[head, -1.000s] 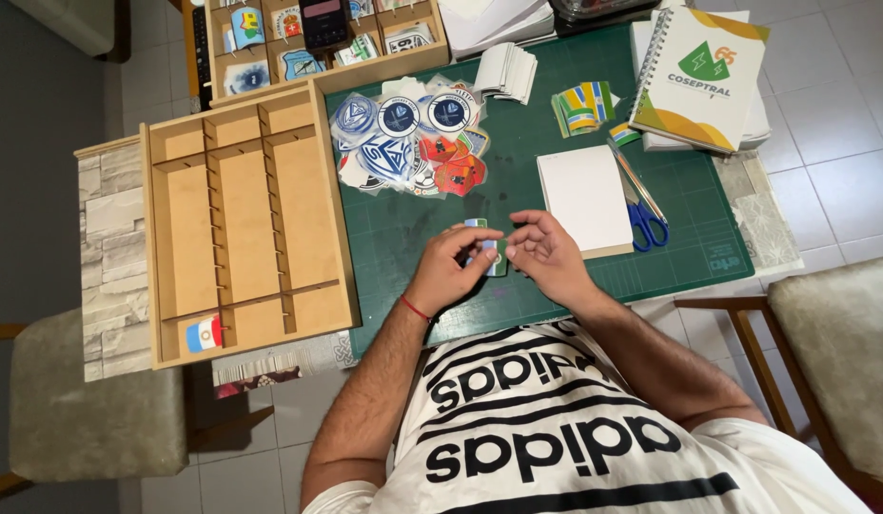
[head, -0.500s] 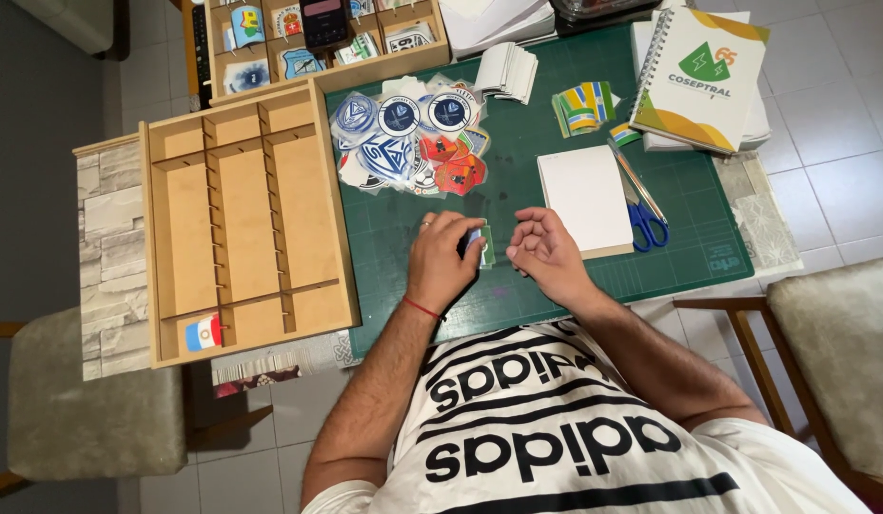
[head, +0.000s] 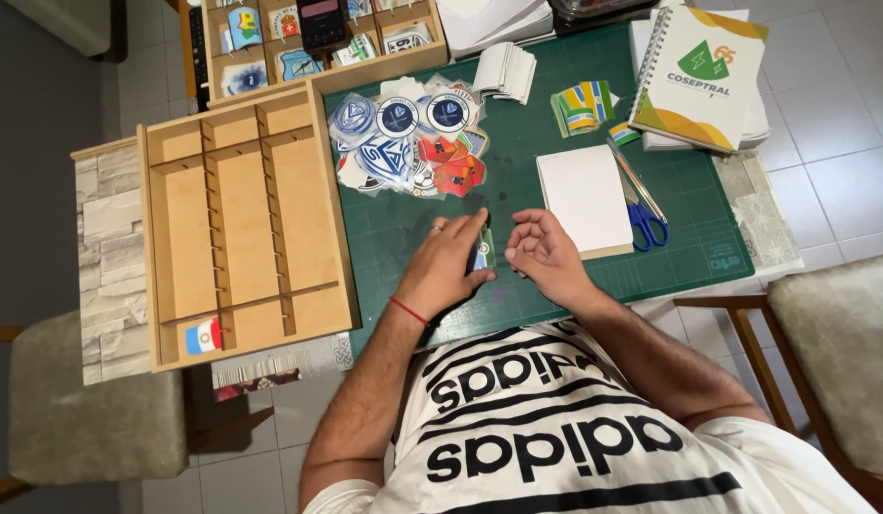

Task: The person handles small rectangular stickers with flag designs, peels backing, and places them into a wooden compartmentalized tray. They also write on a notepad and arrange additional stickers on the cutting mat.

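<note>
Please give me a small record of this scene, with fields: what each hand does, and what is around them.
left hand: holds a small sticker at its fingertips, over the green cutting mat
right hand: beside the sticker, fingers curled, not clearly touching it
ahead of hands: pile of round and shield stickers
left side: wooden divided tray
right side: white pad; blue-handled scissors; spiral notebook

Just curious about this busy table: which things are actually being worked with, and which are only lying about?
In use:
left hand
right hand
small sticker held between them
green cutting mat

Lying about:
scissors
white pad
spiral notebook
wooden tray
sticker pile
</note>
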